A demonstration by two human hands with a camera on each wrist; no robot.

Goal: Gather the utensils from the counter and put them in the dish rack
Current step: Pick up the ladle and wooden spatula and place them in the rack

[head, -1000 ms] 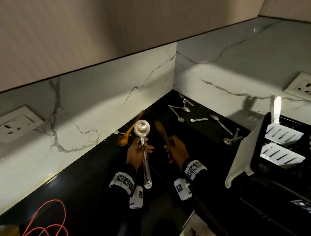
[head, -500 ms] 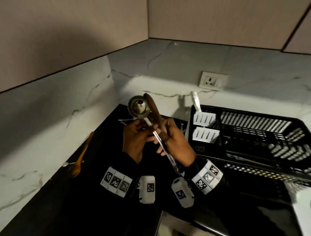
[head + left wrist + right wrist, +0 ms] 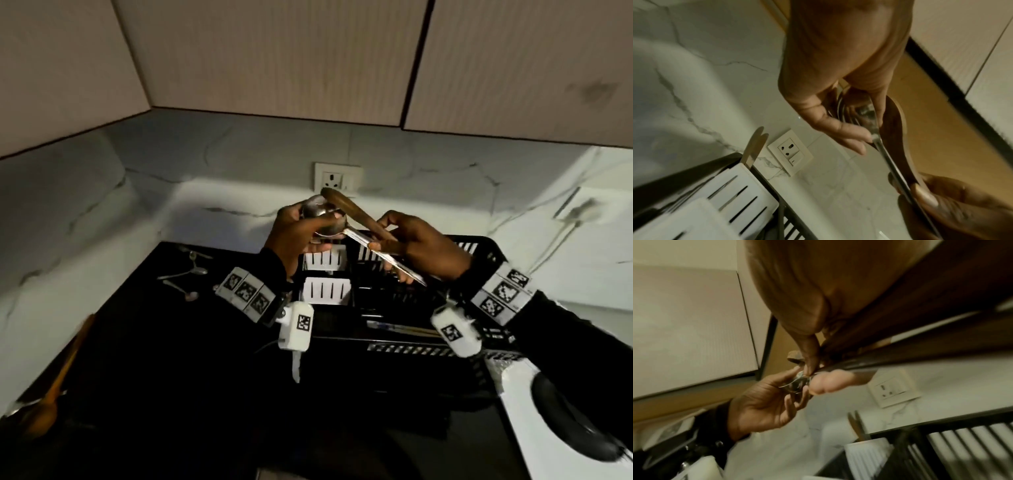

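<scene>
Both hands are raised above the black dish rack (image 3: 493, 253). My left hand (image 3: 294, 236) grips the bowl of a steel ladle (image 3: 325, 222), its fingers curled round the rim (image 3: 865, 113). My right hand (image 3: 421, 250) holds the ladle's flat handle (image 3: 394, 260) together with a dark wooden spatula (image 3: 356, 212), thumb pressed on both (image 3: 925, 194). The spatula's tip pokes up past the ladle bowl. Two white slotted cutlery holders (image 3: 325, 291) stand at the rack's left end, right below the hands.
Several small steel spoons (image 3: 191, 270) lie on the black counter at the back left. A wooden spoon (image 3: 51, 401) lies near the left wall. A wall socket (image 3: 337, 178) sits behind the rack. A white appliance with a black handle (image 3: 565, 425) is at the right.
The view swung right, so the rack now lies straight ahead. Both hands carried the ladle and spatula up and over the rack. The left hand shifted from the ladle's stem to its bowl.
</scene>
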